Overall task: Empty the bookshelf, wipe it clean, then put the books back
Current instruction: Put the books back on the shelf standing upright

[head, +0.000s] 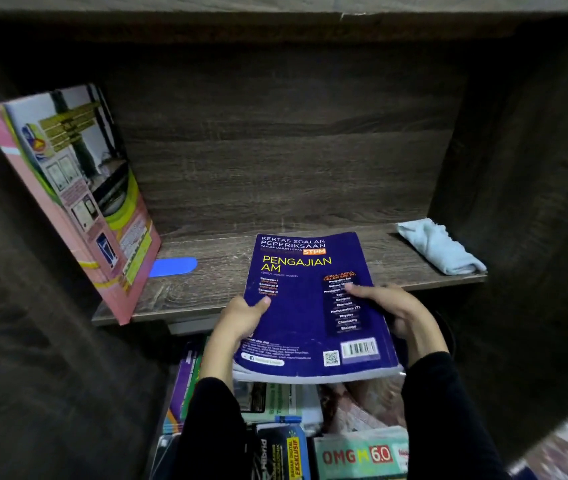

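At the wooden shelf (206, 292) with its leaning pink book (78, 202), my left hand (237, 318) and right hand (405, 315) have a thumb-on-top grip on the blue book (306, 317).

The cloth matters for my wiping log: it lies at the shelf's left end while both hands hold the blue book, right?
No: the head view shows the cloth at the shelf's right end; left hand and right hand do hold the blue book.

One pink book (85, 202), one blue book (303, 337), one cloth (442, 247), one blue strip (173, 266).
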Demonstrator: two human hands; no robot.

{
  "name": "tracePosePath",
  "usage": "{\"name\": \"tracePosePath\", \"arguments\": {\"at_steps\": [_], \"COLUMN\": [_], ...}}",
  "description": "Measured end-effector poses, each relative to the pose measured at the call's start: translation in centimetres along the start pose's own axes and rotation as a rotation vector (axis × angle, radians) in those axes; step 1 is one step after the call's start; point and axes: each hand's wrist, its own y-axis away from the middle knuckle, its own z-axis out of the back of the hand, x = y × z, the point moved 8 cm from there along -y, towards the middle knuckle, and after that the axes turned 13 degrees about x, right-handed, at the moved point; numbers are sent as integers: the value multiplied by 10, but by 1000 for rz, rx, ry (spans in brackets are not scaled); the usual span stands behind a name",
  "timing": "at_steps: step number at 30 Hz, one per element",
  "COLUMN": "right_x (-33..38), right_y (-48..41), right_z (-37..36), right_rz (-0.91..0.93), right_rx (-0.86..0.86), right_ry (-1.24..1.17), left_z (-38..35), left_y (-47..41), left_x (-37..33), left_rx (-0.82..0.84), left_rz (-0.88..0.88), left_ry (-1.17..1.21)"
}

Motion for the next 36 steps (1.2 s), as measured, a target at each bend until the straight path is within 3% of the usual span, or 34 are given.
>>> {"name": "tracePosePath", "arguments": {"at_steps": [3, 8, 15, 17, 19, 22, 24, 27, 29, 31, 36], "right_x": [8, 24, 90, 104, 115, 122, 122, 114, 106, 99, 87], "right_y": [0, 0, 38, 48, 52, 52, 48, 46, 45, 43, 32], "right_z": [-20, -31, -66, -82, -102, -140, -171, -215, -240, -262, -304], "right_rz": [74, 169, 513, 612, 713, 849, 947, 1046, 1093, 1163, 1286], "right_rx": [198, 190, 276, 264, 227, 137, 70, -29, -120, -192, -216], "right_ry": [-96, -55, -62, -25, 37, 99, 148, 235, 301, 366, 477], "left_z": [1, 10, 30, 50, 80, 116, 133, 149, 160, 168, 190], "left_y": [4, 16, 35, 40, 55, 92, 113, 136, 149, 160, 174], "left_x": [0, -11, -31, -34, -41, -70, -102, -159, -190, -209, -209], "left_rx": [23, 4, 10, -128, -399, -674, -692, -548, -491, -504, -724], "left_rz": [-24, -130, -278, -277, -289, -495, -649, -824, -889, -896, -706], "left_ry": [165, 270, 504, 388, 139, 65, 130, 243, 143, -117, -819]}}
